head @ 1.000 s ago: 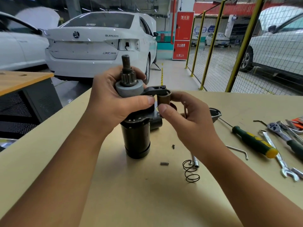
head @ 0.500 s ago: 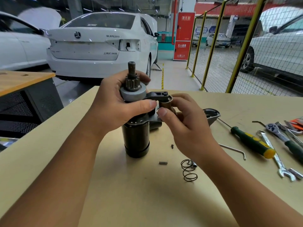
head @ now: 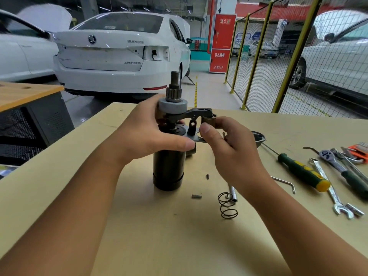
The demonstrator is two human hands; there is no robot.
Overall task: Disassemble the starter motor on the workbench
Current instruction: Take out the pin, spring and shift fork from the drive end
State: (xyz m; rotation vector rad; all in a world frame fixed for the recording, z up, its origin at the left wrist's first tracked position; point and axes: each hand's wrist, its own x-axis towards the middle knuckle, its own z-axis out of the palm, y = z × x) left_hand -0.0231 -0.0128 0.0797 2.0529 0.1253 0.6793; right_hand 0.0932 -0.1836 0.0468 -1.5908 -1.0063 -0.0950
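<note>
The starter motor (head: 168,170) stands upright on the workbench (head: 139,236), a black cylinder with its pinion gear and shaft (head: 173,92) on top. My left hand (head: 147,134) grips the top of the black housing just under the grey drive collar (head: 172,105). A black shift fork lever (head: 196,114) reaches right from the shaft to a brown plunger (head: 208,120). My right hand (head: 227,150) pinches that plunger between thumb and fingers, above a grey metal plate.
Loose parts lie in front of the motor: a coil spring (head: 227,206), a small pin (head: 196,196), a screw (head: 207,176). A green-and-yellow screwdriver (head: 302,172), a spanner (head: 330,192), a ratchet (head: 342,168) and a bent rod (head: 284,183) lie at right. A black cap (head: 258,137) sits behind my right hand.
My left hand has slid down from the grey collar to the housing top. The fork lever and plunger have lifted clear, showing the shaft and grey plate beneath.
</note>
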